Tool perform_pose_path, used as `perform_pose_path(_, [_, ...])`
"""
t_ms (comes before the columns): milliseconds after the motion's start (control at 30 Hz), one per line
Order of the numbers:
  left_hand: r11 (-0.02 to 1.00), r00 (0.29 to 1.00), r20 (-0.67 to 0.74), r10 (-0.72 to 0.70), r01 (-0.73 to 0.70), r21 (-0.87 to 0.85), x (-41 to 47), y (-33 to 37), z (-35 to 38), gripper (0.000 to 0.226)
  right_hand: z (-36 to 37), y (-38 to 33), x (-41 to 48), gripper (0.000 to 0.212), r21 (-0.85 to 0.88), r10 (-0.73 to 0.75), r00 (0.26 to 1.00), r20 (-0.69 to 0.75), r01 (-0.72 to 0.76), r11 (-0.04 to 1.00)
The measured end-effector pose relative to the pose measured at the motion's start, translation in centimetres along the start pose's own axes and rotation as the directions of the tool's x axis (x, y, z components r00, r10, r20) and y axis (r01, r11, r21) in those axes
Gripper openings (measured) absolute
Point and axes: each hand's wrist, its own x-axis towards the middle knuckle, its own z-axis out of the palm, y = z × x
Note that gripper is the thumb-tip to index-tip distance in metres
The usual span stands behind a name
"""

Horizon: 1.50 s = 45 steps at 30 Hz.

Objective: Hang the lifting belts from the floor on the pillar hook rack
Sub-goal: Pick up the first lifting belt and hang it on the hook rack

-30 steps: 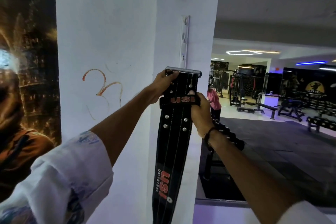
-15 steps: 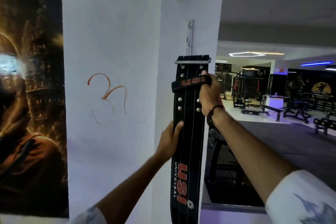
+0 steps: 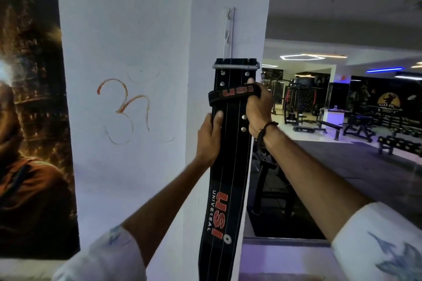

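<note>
A black lifting belt (image 3: 228, 155) with red USI lettering hangs upright against the white pillar (image 3: 127, 29). Its metal buckle bar (image 3: 236, 66) is at the top, just below the white hook rack (image 3: 229, 29) fixed vertically to the pillar's right face. My right hand (image 3: 259, 112) grips the belt's right edge and its keeper loop near the top. My left hand (image 3: 209, 137) holds the belt's left edge a little lower. Whether the buckle rests on a hook is hidden.
A dark poster (image 3: 27, 109) covers the wall left of the pillar, and an orange symbol (image 3: 123, 107) is drawn on the pillar. To the right the gym floor opens out with benches (image 3: 328, 125) and machines (image 3: 294, 98). A black rack (image 3: 271, 178) stands just behind the pillar.
My left hand has slid from the buckle down the belt's left edge, then partway back up. The belt's top has risen closer to the hook rack, with my right hand still gripping it.
</note>
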Motion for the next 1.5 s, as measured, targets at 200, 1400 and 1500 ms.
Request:
perform_pose_path(200, [0.960, 0.954, 0.203, -0.221, 0.176, 0.218, -10.2, -9.1, -1.8, 0.054, -0.8, 0.4, -0.5, 0.032, 0.015, 0.037, 0.999, -0.007, -0.036, 0.999])
perform_pose_path(1400, [0.989, 0.996, -0.065, 0.057, -0.048, 0.138, 8.2, 1.9, -1.9, 0.033, -3.5, 0.1, -2.4, 0.115, -0.262, -0.038, 0.802, 0.596, 0.239, 0.935])
perform_pose_path(1500, [0.981, 0.995, -0.082, 0.057, -0.040, 0.192, 9.2, 1.7, -1.8, 0.035, -4.5, -0.8, -1.5, 0.082, -0.076, -0.010, 0.768, 0.640, 0.077, 0.994])
